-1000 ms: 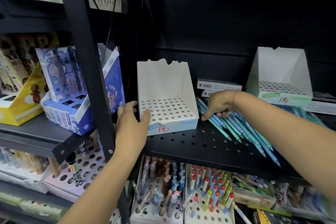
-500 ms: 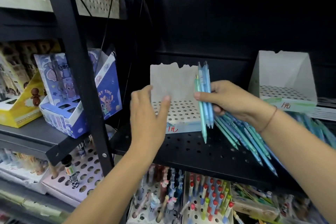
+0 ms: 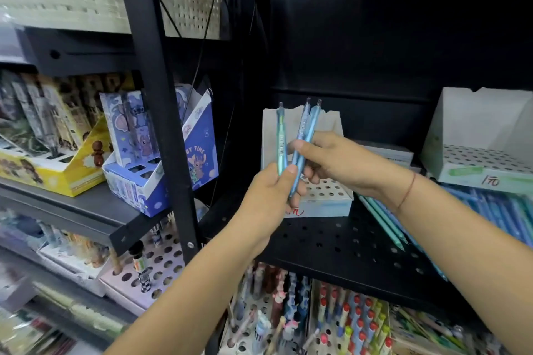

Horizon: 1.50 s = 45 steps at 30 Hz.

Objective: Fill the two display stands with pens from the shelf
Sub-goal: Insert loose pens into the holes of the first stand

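Note:
Two white cardboard display stands with hole grids sit on the black perforated shelf [image 3: 331, 242]: the left stand [image 3: 328, 196] behind my hands, the right stand [image 3: 476, 147] at far right. Both look empty. My left hand [image 3: 271, 193] pinches one teal pen [image 3: 281, 135] upright. My right hand [image 3: 337, 161] grips two blue pens [image 3: 308, 124], tips up, just in front of the left stand. A pile of loose blue and teal pens [image 3: 490, 213] lies on the shelf between and below the stands.
A black upright post [image 3: 161, 124] stands left of my hands. Left of it, a blue cartoon box [image 3: 199, 153] and a yellow box [image 3: 57, 170] sit on another shelf. Filled pen stands [image 3: 346, 320] are on the shelf below. Flat boxes [image 3: 389, 150] lie behind the pile.
My right hand lifted pens off the shelf pile and brought them in front of the left stand. My left hand left the stand's side and took one teal pen from the bunch.

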### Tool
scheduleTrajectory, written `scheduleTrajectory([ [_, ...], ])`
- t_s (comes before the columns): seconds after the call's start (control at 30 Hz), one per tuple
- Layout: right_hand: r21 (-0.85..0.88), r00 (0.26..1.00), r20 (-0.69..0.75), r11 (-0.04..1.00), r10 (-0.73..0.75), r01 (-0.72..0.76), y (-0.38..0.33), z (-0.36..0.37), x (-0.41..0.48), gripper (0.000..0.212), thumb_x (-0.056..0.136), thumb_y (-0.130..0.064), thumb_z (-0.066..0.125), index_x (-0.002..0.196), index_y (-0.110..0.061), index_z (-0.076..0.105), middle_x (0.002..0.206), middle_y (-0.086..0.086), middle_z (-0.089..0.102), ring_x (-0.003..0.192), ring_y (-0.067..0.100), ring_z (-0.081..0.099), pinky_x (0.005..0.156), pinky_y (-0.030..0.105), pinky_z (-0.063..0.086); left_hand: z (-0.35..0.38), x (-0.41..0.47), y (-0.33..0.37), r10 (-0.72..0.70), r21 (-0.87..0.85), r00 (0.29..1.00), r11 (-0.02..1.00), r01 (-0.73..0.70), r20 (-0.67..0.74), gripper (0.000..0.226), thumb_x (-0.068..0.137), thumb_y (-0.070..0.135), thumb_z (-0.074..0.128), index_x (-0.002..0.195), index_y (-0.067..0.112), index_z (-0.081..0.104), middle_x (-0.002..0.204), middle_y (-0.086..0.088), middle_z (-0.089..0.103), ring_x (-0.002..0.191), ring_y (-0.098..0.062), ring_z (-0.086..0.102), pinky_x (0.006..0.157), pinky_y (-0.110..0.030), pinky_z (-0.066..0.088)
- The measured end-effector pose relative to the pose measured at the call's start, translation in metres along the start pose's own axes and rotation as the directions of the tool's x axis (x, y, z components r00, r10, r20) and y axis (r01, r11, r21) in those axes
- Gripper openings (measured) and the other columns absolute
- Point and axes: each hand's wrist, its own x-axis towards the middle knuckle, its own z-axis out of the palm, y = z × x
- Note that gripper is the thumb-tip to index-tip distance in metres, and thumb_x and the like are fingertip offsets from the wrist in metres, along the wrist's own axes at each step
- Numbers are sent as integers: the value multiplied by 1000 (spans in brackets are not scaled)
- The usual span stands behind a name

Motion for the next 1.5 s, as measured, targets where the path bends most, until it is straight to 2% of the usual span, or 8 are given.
scheduleTrajectory([
  [0.17,178,946,-316,976,-68,129,-4,-1,21,30,96,-11,54,125,-5,49,67,4,57,50,8,54,51,21,46,-15,8,-6,33,-52,982,998,-43,-187,20,103,21,37,98,14,55,70,1,57,51,-6,49,49,-17,41],
  [0.27,-24,853,-490,981,-181,195,0,-6,40,64,91,-7,61,144,-19,28,81,11,64,58,9,63,55,18,51,-27,11,-12,67,-84,954,992,-96,-291,18,103,21,37,99,16,55,68,2,56,49,-5,47,47,-16,40],
  [0.43,-247,857,-438,953,-270,174,15,8,69,90,94,-8,56,150,-39,-7,83,13,66,68,21,67,68,38,60,-32,12,-30,59,-116,938,988,-104,-342,19,103,23,38,100,22,57,68,2,53,50,-6,42,48,-13,38],
  [0.8,-405,882,-316,890,-351,210,24,19,93,76,90,-8,59,149,-32,17,62,2,51,63,23,62,70,45,56,-36,14,-42,54,-172,953,979,-109,-297,20,102,22,42,105,19,61,67,3,54,51,-7,38,49,-13,36],
  [1.0,-396,869,-304,882,-389,256,27,19,96,60,91,-9,59,144,-25,35,76,15,63,71,26,64,75,43,54,-37,16,-45,70,-181,951,975,-129,-302,21,101,20,43,109,18,62,67,4,55,50,-6,36,49,-13,35],
  [1.27,-514,873,-297,835,-386,195,28,17,91,52,96,-22,52,145,-30,36,82,2,59,68,10,54,71,30,49,-37,16,-45,84,-189,954,972,-143,-289,21,101,21,45,110,16,63,69,4,57,51,-8,33,49,-12,35],
  [1.4,-180,860,-393,944,-327,277,12,19,74,41,96,-11,48,136,-20,47,83,1,60,60,10,57,59,22,45,-38,14,-45,95,-196,957,969,-152,-273,21,101,21,45,109,17,64,71,3,59,51,-8,32,51,-12,35],
  [1.5,251,971,-115,940,-209,232,-3,18,58,37,94,-3,51,131,-12,49,90,9,65,66,19,64,55,26,50,-39,14,-46,98,-179,962,973,-146,-254,21,100,24,46,100,15,64,73,0,60,51,-8,32,52,-14,35],
])
